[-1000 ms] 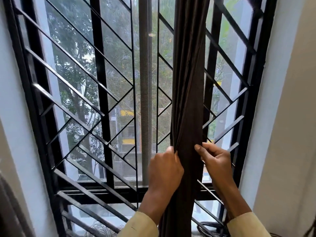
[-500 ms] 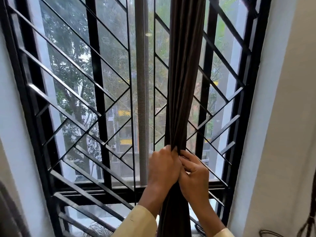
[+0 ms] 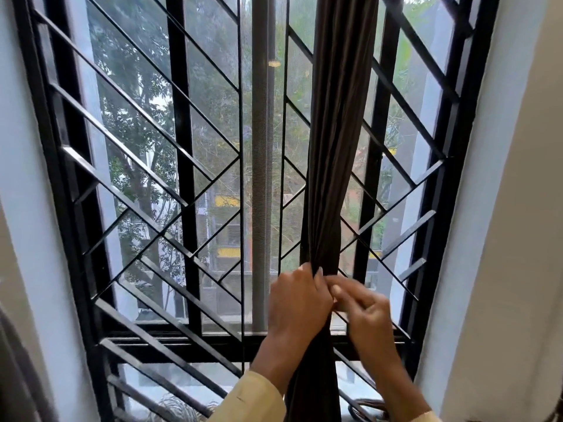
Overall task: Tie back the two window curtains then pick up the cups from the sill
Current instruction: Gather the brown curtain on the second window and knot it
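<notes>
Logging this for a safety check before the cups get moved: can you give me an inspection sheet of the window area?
Surface: sill, only a pale strip visible through lower bars.
Job's things: dark curtain bunched into a rope; cups not seen.
Clutter: nothing seen.
Hands: left hand grips curtain; right hand blurred beside it, grip unclear.
Cables: dark coil lower right, possibly cable.
Surroundings: black window grille, trees outside, pale walls.

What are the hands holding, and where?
Left hand grips the gathered curtain low down. Right hand touches the same spot; blur hides its grip.
</notes>
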